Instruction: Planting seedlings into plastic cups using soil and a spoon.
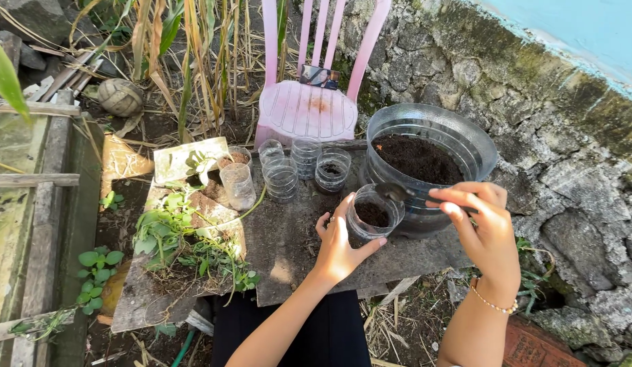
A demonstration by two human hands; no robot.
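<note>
My left hand point(338, 248) wraps around a small clear cut plastic cup point(374, 214) partly filled with dark soil, standing on a weathered board point(289, 251). My right hand point(480, 221) holds a spoon point(397, 193) whose bowl hovers over the cup's rim. Just behind the cup sits a large clear plastic tub point(435, 153) holding dark soil.
Several empty clear cups point(283, 178) stand further back on the board; one point(331, 170) has a little soil. Uprooted green seedlings point(183, 234) lie at the left. A pink plastic chair point(309, 102) stands behind, a stone wall point(567, 156) at the right, an old ball point(120, 97) far left.
</note>
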